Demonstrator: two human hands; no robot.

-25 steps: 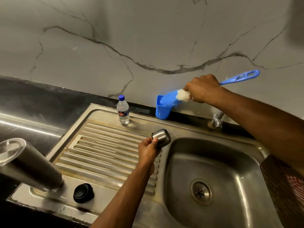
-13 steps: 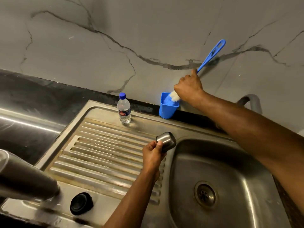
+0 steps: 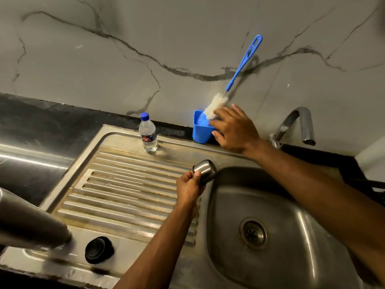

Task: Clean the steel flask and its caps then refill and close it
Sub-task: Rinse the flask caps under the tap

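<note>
Beside holder (image 3: pixel 201 133), right hand (image 3: pixel 234 130) now open, brush (image 3: pixel 241 65) released; left hand (image 3: pixel 190 187) grips cap (image 3: pixel 205 170).

Grey veined marble wall (image 3: pixel 166 38), black countertop (image 3: pixel 31 113), steel sink (image 3: pixel 291 268)

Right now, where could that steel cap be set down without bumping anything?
The ribbed drainboard between bottle and black cap is bare, as is the basin. The back ledge is crowded: bottle, blue cup, brush, right hand.
</note>
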